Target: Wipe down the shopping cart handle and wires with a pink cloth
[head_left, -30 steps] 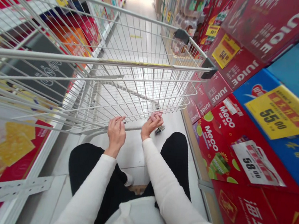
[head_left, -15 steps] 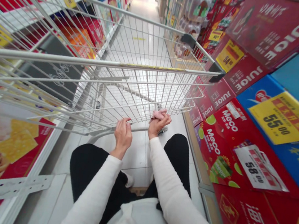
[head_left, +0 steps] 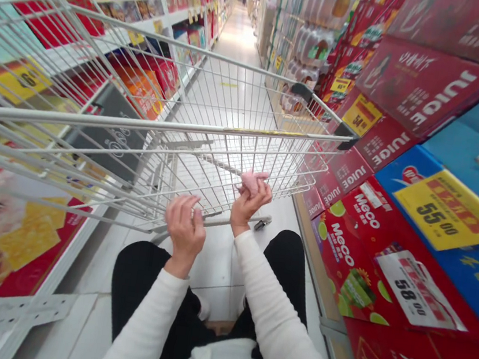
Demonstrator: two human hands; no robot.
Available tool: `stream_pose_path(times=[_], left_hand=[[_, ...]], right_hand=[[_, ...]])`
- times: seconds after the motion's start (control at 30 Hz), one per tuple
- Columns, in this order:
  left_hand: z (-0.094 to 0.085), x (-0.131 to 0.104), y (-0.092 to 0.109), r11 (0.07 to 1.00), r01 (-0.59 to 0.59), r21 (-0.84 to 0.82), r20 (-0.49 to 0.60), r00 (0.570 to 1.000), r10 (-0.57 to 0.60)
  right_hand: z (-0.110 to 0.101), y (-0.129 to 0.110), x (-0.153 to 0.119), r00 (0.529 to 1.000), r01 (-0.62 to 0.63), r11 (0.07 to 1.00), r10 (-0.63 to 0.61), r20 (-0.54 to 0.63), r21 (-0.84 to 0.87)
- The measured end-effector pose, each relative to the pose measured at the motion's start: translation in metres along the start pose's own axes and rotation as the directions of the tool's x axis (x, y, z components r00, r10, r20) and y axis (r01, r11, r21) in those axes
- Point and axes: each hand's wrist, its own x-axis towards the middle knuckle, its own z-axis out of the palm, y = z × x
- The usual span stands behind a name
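Observation:
A wire shopping cart (head_left: 235, 144) fills the middle, its side turned toward me. My right hand (head_left: 249, 203) is closed on a crumpled pink cloth (head_left: 253, 182) in front of the cart's lower wires. My left hand (head_left: 184, 228) is raised by the lower edge of the basket, fingers loosely bent and apart, holding nothing I can see. Whether its fingertips touch the wires I cannot tell. Both of my knees are bent low on either side of my hands.
Red and blue drink cartons (head_left: 346, 233) with price tags are stacked close on the right. Shelves of boxed snacks (head_left: 9, 238) stand on the left. A dark grey panel (head_left: 105, 134) is on the cart's left end. Tiled floor (head_left: 232, 97) runs ahead between them.
My left hand has moved left and down, away from the cart's bottom rail. My right hand has shifted slightly left, with more of the pink cloth showing. The view has tilted up a little.

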Motion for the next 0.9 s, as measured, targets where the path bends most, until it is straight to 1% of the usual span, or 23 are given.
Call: stream_pose_path(times=[0.03,0.07,0.1,0.13,0.2,0.27,0.33,0.4,0.5,0.53,0.57,0.63,0.67,0.7,0.73,0.77,0.8,0.83,0.9], left_hand=[[-0.006,0.006,0.003,0.999,0.013,0.034,-0.094,0.996,-0.01],[-0.01,0.013,0.005,0.998,0.023,0.066,-0.141,0.99,-0.014],[-0.012,0.019,0.006,0.996,0.024,0.09,-0.139,0.99,-0.011],[-0.013,0.025,0.007,0.994,0.017,0.107,-0.103,0.995,-0.006],[-0.01,0.032,0.007,0.992,-0.011,0.126,-0.014,1.0,0.013],[-0.006,0.036,0.006,0.99,-0.029,0.141,0.019,0.999,0.026],[-0.003,0.036,0.004,0.987,-0.042,0.156,0.013,0.999,0.04],[-0.002,0.035,0.001,0.985,-0.055,0.162,0.013,0.998,0.054],[-0.002,0.035,-0.002,0.985,-0.067,0.16,0.022,0.998,0.064],[-0.002,0.034,-0.002,0.985,-0.072,0.157,0.028,0.997,0.068],[-0.003,0.034,-0.002,0.985,-0.079,0.155,0.035,0.997,0.074],[-0.008,0.033,0.001,0.982,-0.102,0.156,0.059,0.994,0.093],[-0.012,0.032,0.005,0.98,-0.107,0.166,0.056,0.994,0.099],[-0.018,0.032,0.01,0.977,-0.107,0.182,0.033,0.994,0.102],[-0.026,0.033,0.017,0.974,-0.101,0.202,-0.016,0.994,0.106],[-0.036,0.035,0.025,0.971,-0.09,0.221,-0.087,0.99,0.111],[-0.046,0.039,0.034,0.968,-0.083,0.235,-0.169,0.978,0.124],[-0.057,0.046,0.043,0.968,-0.085,0.238,-0.243,0.959,0.144],[-0.077,0.065,0.059,0.97,-0.096,0.225,-0.333,0.928,0.169]], right_hand=[[0.002,-0.004,0.005,0.998,-0.008,1.0,0.008,-0.063,0.008],[0.003,-0.01,0.006,0.994,-0.005,0.999,0.009,-0.112,0.036],[0.005,-0.017,0.004,0.991,0.005,0.997,0.006,-0.136,0.08],[0.005,-0.024,-0.002,0.992,0.016,0.991,0.001,-0.129,0.132],[0.003,-0.037,-0.016,0.998,0.029,0.973,-0.017,-0.053,0.229],[-0.002,-0.044,-0.021,0.999,0.029,0.957,-0.037,0.025,0.288],[-0.007,-0.048,-0.011,0.997,0.022,0.951,-0.043,0.062,0.309],[-0.01,-0.054,0.007,0.998,0.002,0.953,-0.021,0.06,0.304],[-0.008,-0.078,0.029,1.0,-0.003,0.968,-0.001,0.016,0.25],[-0.006,-0.089,0.031,0.999,0.03,0.975,-0.034,0.013,0.221],[-0.006,-0.1,0.031,0.994,0.094,0.976,-0.102,0.029,0.196],[-0.007,-0.119,0.032,0.958,0.267,0.944,-0.281,0.051,0.193],[-0.009,-0.124,0.036,0.936,0.338,0.918,-0.35,0.023,0.208],[-0.012,-0.127,0.042,0.924,0.379,0.898,-0.381,-0.039,0.221],[-0.016,-0.127,0.053,0.922,0.387,0.894,-0.367,-0.125,0.225],[-0.021,-0.124,0.066,0.922,0.366,0.904,-0.319,-0.22,0.222],[-0.026,-0.12,0.082,0.922,0.322,0.924,-0.257,-0.29,0.207],[-0.03,-0.116,0.098,0.923,0.286,0.939,-0.218,-0.316,0.191],[-0.038,-0.109,0.127,0.928,0.271,0.95,-0.214,-0.306,0.155]])
